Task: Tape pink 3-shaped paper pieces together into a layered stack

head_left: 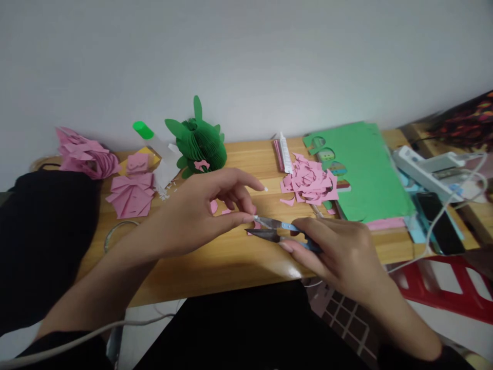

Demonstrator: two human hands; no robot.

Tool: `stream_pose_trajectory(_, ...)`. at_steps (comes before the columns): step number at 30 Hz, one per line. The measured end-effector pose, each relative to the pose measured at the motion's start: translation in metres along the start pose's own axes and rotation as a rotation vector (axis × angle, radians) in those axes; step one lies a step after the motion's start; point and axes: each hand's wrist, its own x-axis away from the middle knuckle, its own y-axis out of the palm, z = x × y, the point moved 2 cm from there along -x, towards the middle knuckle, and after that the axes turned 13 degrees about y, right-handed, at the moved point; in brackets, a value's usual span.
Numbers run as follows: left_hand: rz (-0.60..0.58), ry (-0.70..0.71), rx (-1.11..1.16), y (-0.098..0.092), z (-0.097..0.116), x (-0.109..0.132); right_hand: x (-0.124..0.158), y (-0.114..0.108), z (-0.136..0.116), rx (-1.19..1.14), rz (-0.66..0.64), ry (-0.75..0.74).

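My right hand (342,252) grips a pair of scissors (271,234) with blue handles, its blades parted and pointing left. My left hand (200,210) is just left of the blades. Its thumb and a curled finger pinch together at the tip of the upper blade, with a tiny white piece (255,218) there. The index finger is stretched out, and another white bit (265,189) is on its tip. Pink paper scraps (227,211) lie under the left hand. Behind it stands a green folded-paper ball (202,146) with leaf shapes and a pink piece on its front.
Folded pink paper pieces (131,195) and a green-capped glue stick (143,130) are at left. A pink scrap pile (311,180), a white tube (285,153) and green sheets (370,174) lie at right. Farther right are a power strip (423,167) and a phone (439,223).
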Motion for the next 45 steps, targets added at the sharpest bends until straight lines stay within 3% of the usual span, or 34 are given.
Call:
stream_pose_trajectory(11,-0.122,0.066,-0.114,0.002,-0.003,0.001,-0.001,-0.001,-0.001,0.057,-0.019,-0.035)
stream_pose_trajectory(15,-0.130,0.149,-0.257,0.004,-0.004,0.002,0.000,0.002,0.000,0.058,-0.063,-0.008)
stream_pose_trajectory(19,-0.136,0.176,-0.408,0.010,-0.012,0.001,-0.001,0.009,0.001,0.182,-0.023,0.016)
stream_pose_trajectory(27,-0.129,0.157,-0.446,0.019,-0.030,0.001,-0.002,0.016,0.002,0.304,0.005,0.015)
stream_pose_trajectory(39,-0.177,0.263,-0.529,0.019,-0.024,0.002,-0.001,0.014,0.002,0.275,-0.009,0.016)
stream_pose_trajectory(45,-0.169,0.243,-0.531,0.020,-0.024,0.001,0.001,0.014,0.003,0.287,-0.010,0.012)
